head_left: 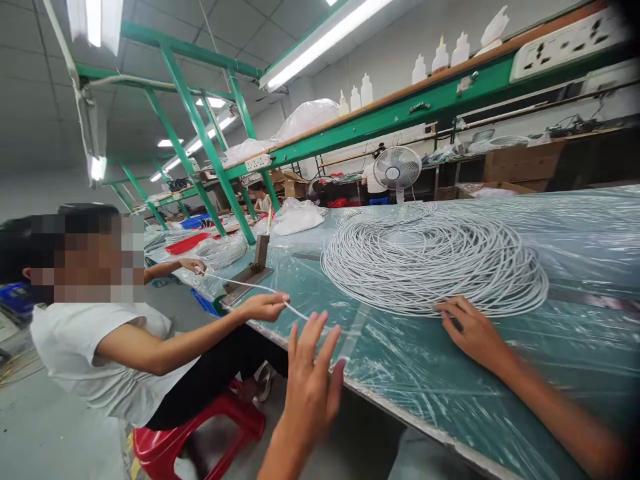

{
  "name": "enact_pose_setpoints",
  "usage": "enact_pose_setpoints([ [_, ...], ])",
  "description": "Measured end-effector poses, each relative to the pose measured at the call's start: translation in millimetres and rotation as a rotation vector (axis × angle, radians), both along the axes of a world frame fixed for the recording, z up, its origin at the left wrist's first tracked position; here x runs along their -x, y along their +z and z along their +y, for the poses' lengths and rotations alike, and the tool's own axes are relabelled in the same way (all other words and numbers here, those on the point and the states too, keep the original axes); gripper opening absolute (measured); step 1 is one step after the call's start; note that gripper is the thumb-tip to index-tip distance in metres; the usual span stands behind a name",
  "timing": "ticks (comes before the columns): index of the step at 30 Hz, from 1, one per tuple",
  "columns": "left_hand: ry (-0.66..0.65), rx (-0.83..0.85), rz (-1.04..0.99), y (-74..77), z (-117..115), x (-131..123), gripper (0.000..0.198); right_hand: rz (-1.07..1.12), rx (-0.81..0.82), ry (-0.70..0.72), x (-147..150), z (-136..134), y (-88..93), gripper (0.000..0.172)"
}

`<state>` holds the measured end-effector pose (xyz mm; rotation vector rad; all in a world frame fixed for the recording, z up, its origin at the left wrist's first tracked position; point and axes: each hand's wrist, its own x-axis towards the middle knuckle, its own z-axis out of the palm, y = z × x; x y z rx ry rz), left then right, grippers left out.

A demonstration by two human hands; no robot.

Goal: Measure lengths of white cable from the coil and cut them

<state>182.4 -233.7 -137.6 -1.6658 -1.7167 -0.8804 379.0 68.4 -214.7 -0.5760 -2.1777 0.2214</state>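
Here my hands work at one big coil point(435, 263) of white cable on the table point(575, 347).
My right hand point(473, 330) lies with bent fingers on the coil's near edge, gripping nothing I can see; my left hand point(313, 383) is open, fingers spread, at the strand point(300, 312) a co-worker point(100, 347) pulls. I judge the coil still nearly full. I count one coil here, one more behind, one fan point(397, 170).

Cable coil point(434, 264): white, thin cable wound in many loose rings, lying flat on the plastic-covered green table.
Position: near edge touched by right hand's fingers.
Loose strand point(300, 312): white, stretched taut just beside the left hand.
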Motion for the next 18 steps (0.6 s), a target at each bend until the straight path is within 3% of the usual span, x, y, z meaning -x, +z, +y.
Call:
enact_pose_setpoints([
  [2, -0.082, 0.239, 0.147, 9.5, 17.0, 5.8, 0.029, -0.007, 0.001, 0.006, -2.4, -3.8, 0.5, 0.024],
  [5, -0.245, 0.478, 0.311, 2.4, 21.8, 16.5, 0.026, -0.003, 0.012, 0.000, -1.9, -7.1, 2.6, 0.023],
  [7, -0.322, 0.489, 0.338, -7.8, 16.4, 17.2, 0.006, 0.000, 0.008, 0.027, 0.4, -9.2, 4.0, 0.024],
  [10, -0.406, 0.363, 0.276, -17.4, 11.8, 5.0, 0.043, -0.042, 0.006, 0.084, 3.6, -15.0, 5.3, 0.024],
  [12, -0.481, 0.307, 0.207, -17.4, 20.9, -11.0, 0.041, -0.089, 0.014, 0.106, 4.9, -18.9, 5.8, 0.022],
  [14, -0.587, 0.279, 0.129, -13.4, 43.6, -35.2, 0.026, -0.121, 0.026, 0.104, 5.8, -19.9, 6.1, 0.020],
  [18, -0.849, 0.215, -0.149, 2.1, 116.2, -113.1, 0.024, -0.144, 0.060, 0.087, 4.4, -13.7, 6.5, 0.018],
])
